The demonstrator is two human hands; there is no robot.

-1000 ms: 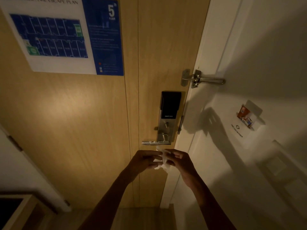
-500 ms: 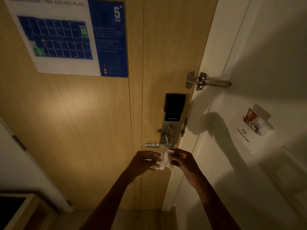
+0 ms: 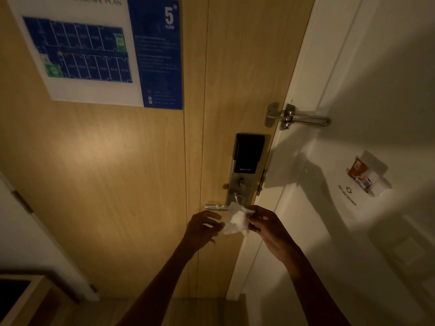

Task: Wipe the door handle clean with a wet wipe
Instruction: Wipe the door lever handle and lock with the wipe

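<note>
A silver lever door handle sticks out to the left from a smart lock plate on a wooden door. Just below the handle I hold a crumpled white wet wipe between both hands. My right hand pinches its right side. My left hand touches its left edge with fingers curled. The wipe's top corner overlaps the base of the handle in view; I cannot tell whether it touches.
A metal swing guard latch bridges door and white frame above the lock. A fire escape plan poster hangs at upper left. A key card holder is on the right wall. A cabinet corner sits at lower left.
Both hands with the wipe have stayed just under the handle, bunching the wipe more. The view has shifted slightly closer to the door.
</note>
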